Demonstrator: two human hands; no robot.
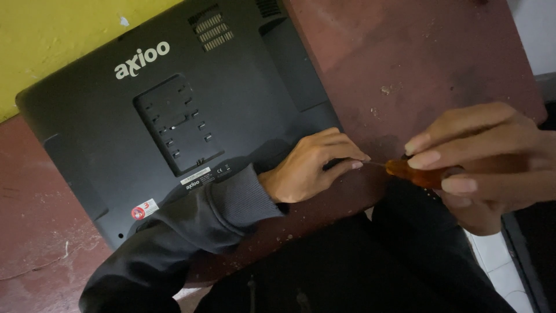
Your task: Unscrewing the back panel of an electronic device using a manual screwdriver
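Observation:
A black all-in-one computer (pixel 174 116) lies face down on a worn reddish-brown table (pixel 417 64), its back panel up. My left hand (pixel 310 165), in a dark sleeve, rests at the panel's lower right corner with the fingers curled by the edge. My right hand (pixel 486 165) holds a screwdriver with a translucent orange handle (pixel 414 173). Its thin shaft points left toward the fingertips of my left hand at the panel's edge. The screwdriver's tip is hidden among those fingers.
A yellow wall (pixel 52 35) stands behind the table at the upper left. The back panel has a square mount recess (pixel 176 124) and vent slots (pixel 211 30). My dark-clothed lap (pixel 370 266) is below the table edge, with pale floor tiles (pixel 498 255) at the right.

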